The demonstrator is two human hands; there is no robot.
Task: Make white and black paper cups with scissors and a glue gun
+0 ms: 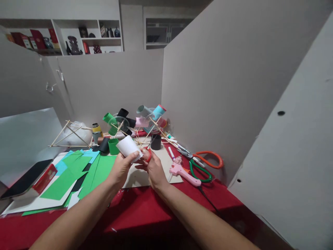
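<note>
My left hand (pixel 124 166) grips a white paper tube (pixel 128 146) at its lower end, thumb along its side, tilted above the grey board. Close beside it, my right hand (pixel 153 168) has its fingers through the red handles of small scissors (pixel 148 155). The blades point up and away, partly hidden by the tube and fingers. A green paper tube (pixel 113 146) stands just behind my left hand, and a black paper tube (pixel 155 142) is beyond the scissors.
Green paper sheets (pixel 104 170) lie at left near a phone-like black slab (pixel 24 178). A pink glue gun (pixel 183 172) and large scissors with orange and green handles (pixel 208 154) lie right. Stick-and-tube wheel models (pixel 118 124) stand behind. Grey panels (pixel 109 83) enclose the red-covered table (pixel 145 208).
</note>
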